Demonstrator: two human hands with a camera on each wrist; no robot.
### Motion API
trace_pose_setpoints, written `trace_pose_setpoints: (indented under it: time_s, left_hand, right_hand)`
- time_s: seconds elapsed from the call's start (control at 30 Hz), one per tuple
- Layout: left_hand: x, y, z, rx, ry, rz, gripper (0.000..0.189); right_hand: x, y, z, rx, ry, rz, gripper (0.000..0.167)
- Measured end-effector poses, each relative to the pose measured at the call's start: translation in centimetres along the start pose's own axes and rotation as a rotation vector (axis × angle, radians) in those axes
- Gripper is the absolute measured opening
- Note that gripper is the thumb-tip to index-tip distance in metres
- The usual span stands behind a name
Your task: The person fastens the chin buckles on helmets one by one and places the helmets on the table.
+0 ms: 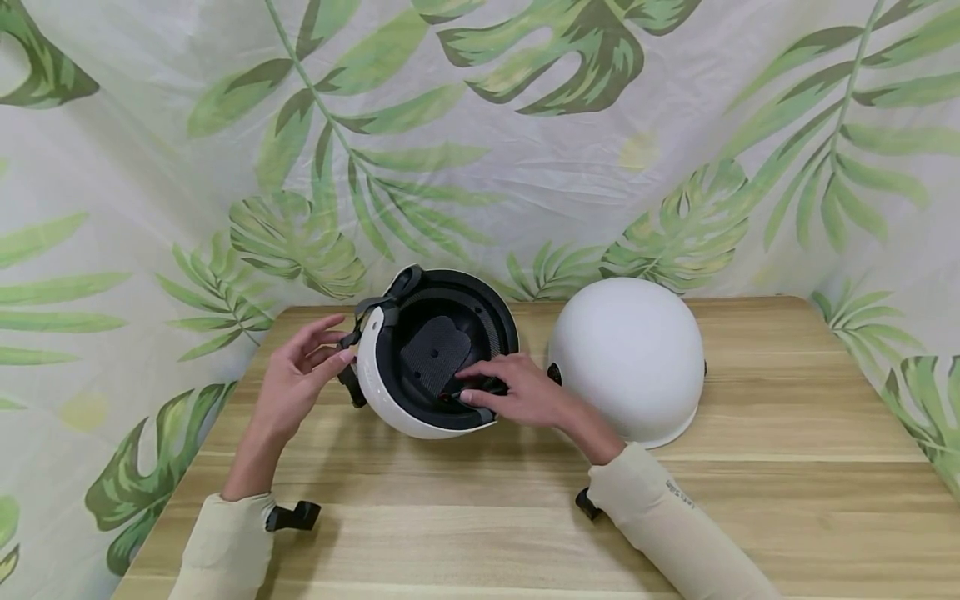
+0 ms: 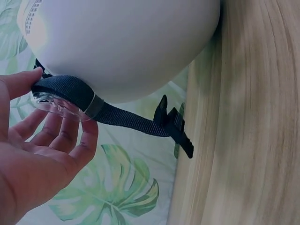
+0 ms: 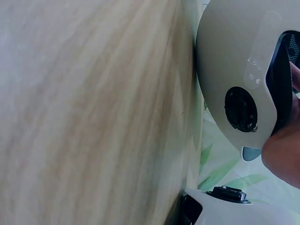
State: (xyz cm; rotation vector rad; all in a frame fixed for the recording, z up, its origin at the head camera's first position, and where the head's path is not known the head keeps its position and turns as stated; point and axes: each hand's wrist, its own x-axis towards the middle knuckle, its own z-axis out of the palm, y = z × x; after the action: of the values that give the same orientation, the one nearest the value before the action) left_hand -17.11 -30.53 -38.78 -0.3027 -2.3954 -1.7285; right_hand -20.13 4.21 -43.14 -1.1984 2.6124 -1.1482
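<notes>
A white helmet (image 1: 405, 417) lies upturned on the wooden table, its black padded inside (image 1: 435, 354) facing up. At its left side my left hand (image 1: 296, 375) holds a black strap (image 2: 65, 89), thumb on the upper edge and fingers beneath. Clear plastic (image 2: 63, 107) lies along the strap there, and the strap's far end carries a black buckle piece (image 2: 173, 126). My right hand (image 1: 517, 387) reaches over the right rim into the helmet. Its thumb is near a small black piece with a red spot (image 1: 447, 397); whether it pinches it is unclear.
To the right, a second white helmet (image 1: 630, 358) sits dome up, near my right wrist, with a black round fitting (image 1: 554, 372) on its side. The table (image 1: 450, 533) ends at a leaf-patterned cloth (image 1: 525, 167) behind the helmets.
</notes>
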Motion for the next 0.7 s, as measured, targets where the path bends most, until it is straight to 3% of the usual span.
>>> trace_pose_setpoints:
  time_s: [0.33, 0.57, 0.7]
  left_hand:
    - [-0.25, 0.42, -0.42, -0.038, -0.114, 0.039, 0.066]
    - [-0.31, 0.44, -0.45, -0.032, -0.123, 0.034, 0.068]
    - [-0.35, 0.59, -0.39, -0.019, -0.106, 0.036, 0.064]
  right_hand:
    - [0.61, -0.35, -0.24, 0.130, -0.036, 0.083, 0.031]
    - [0.94, -0.55, -0.22, 0.191, -0.056, 0.154, 0.033]
    - [0.88, -0.69, -0.42, 0.228, -0.026, 0.163, 0.036]
